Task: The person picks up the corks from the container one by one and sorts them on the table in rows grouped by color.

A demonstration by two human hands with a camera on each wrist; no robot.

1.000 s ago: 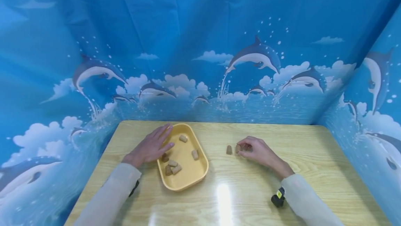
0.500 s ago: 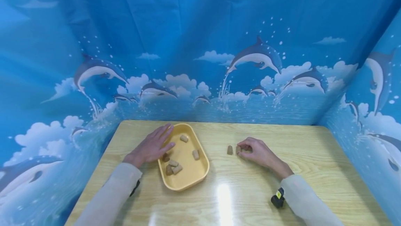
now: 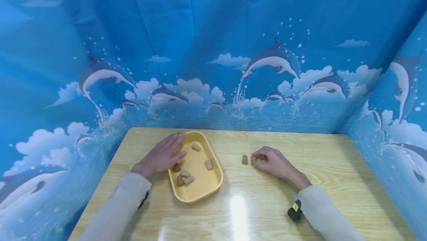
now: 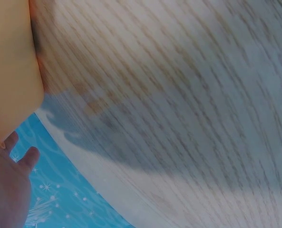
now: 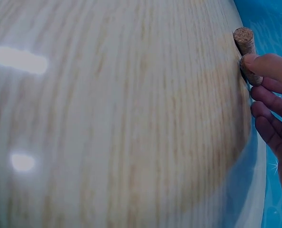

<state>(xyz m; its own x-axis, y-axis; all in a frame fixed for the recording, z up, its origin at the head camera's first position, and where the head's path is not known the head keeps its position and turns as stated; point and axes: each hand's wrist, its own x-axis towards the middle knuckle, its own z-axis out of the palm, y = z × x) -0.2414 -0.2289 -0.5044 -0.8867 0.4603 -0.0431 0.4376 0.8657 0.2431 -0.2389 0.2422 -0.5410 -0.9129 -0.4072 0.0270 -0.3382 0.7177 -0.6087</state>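
two pale sleeves [image 3: 113,211] nearest the head camera, one black wrist unit [image 3: 294,212] at the right cuff. basically no change vs a second ago: both hands, tray and corks in the same spots, head view drifted a hair.

one yellow tray [image 3: 200,189] on the wood-grain table [image 3: 267,211], left of middle. six cork stoppers [image 3: 188,180] visible inside: three bunched near the left wall, one darker just under the left hand, one by the right wall, one toward the far end. can't tell if the hand hides more.

left hand [image 3: 161,155]: fingers spread over the tray's far-left rim, thumb out over the inside, gripping no cork. right hand [image 3: 275,162]: thumb and fingertips pinching one cork [image 5: 251,76] down at the tabletop, right of the tray. one loose cork [image 3: 245,159] just beside it, tray side. eight corks visible total.

far side: blue dolphin-print backdrop [image 3: 213,40] behind the table.
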